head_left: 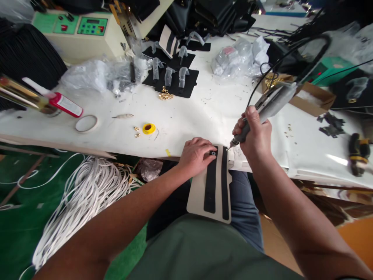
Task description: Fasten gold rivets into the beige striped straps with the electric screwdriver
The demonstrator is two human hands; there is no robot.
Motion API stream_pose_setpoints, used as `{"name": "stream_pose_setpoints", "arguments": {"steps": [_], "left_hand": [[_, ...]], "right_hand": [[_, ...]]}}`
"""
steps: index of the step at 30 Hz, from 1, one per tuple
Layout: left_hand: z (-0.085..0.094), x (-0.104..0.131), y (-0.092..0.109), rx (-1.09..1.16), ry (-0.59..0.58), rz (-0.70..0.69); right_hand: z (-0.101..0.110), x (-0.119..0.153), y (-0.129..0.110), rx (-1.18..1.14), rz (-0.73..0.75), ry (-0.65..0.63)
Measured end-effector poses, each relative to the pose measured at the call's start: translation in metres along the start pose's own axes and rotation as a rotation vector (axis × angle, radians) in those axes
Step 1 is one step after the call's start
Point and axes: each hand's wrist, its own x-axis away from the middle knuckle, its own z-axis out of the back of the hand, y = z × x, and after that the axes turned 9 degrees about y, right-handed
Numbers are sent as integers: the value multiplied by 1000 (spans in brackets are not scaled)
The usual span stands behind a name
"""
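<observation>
In my right hand (258,134) is a grey electric screwdriver (266,103), its cable looping up to the right. The bit points down at the upper right corner of a beige panel (196,196) with two black strips. This panel lies partly over my lap, its far end at the table edge. My left hand (196,155) grips the far end of the panel, thumb and fingers close together around a small round metal fitting (213,153) on the wider black strip. Whether the bit touches the panel, I cannot tell.
Across the white table (186,116) lie a yellow tape roll (149,128), a white ring (86,123), a red bottle (68,105) and gold hardware (165,94). Black panels (190,79) with wrapped handles are farther back. Cardboard boxes (314,99) and pliers (359,153) sit right; white cord (87,206) is piled left.
</observation>
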Motion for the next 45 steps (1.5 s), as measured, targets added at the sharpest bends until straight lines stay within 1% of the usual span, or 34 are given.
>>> {"name": "stream_pose_setpoints", "arguments": {"steps": [4, 6, 8, 10, 12, 14, 16, 18, 19, 20, 22, 23, 24, 25, 27, 28, 29, 31, 33, 35, 36, 39, 41, 45], "left_hand": [[0, -1, -1, -4, -7, 9], [0, -1, -1, -4, -5, 7], [1, -2, 0, -1, -5, 3], [2, -2, 0, -2, -3, 1], [3, -3, 1, -6, 1, 2], [3, -4, 1, -8, 1, 1], [3, -5, 2, -9, -2, 1], [3, -6, 2, -6, -4, 4], [3, -6, 2, -4, -4, 3], [3, -6, 2, -3, -3, 2], [3, -5, 2, -2, 1, -6], [2, -4, 1, -3, 4, -11], [2, -4, 1, -5, 6, -16], [1, -3, 0, -7, 9, -17], [0, -3, 0, -16, 13, -15], [-1, -2, 0, -21, 15, -11], [-1, -2, 0, -28, 19, -3], [-1, -2, 1, -56, 40, 31], [0, -3, 3, -113, 66, 89], [2, -4, 4, -179, 66, 143], [3, -6, 4, -206, 53, 159], [7, -12, 4, -247, 5, 185], [8, -15, 5, -247, -11, 220], [9, -20, 10, -198, -53, 349]], "right_hand": [[28, -44, 20, 23, -162, 114], [42, -59, 33, 28, -216, 176], [53, -68, 43, 53, -228, 232], [64, -72, 50, 128, -206, 259], [73, -76, 52, 318, -149, 268], [83, -82, 49, 605, -66, 264], [91, -89, 45, 862, -24, 212], [98, -91, 38, 1005, -10, 165], [99, -89, 34, 1042, 24, 166], [100, -84, 30, 1061, 90, 185], [98, -63, 21, 1033, 285, 215], [94, -47, 17, 987, 371, 198], [90, -27, 14, 928, 423, 145], [86, -6, 11, 871, 435, 79], [78, 41, 12, 778, 347, -72], [75, 63, 15, 755, 263, -139], [73, 83, 19, 729, 167, -164], [74, 114, 28, 640, -37, -133], [78, 133, 37, 531, -217, -56], [80, 141, 41, 420, -370, -9], [80, 142, 42, 363, -439, -14], [74, 142, 40, 204, -619, -84], [67, 141, 39, 129, -678, -92], [60, 140, 43, 29, -712, -75]]}}
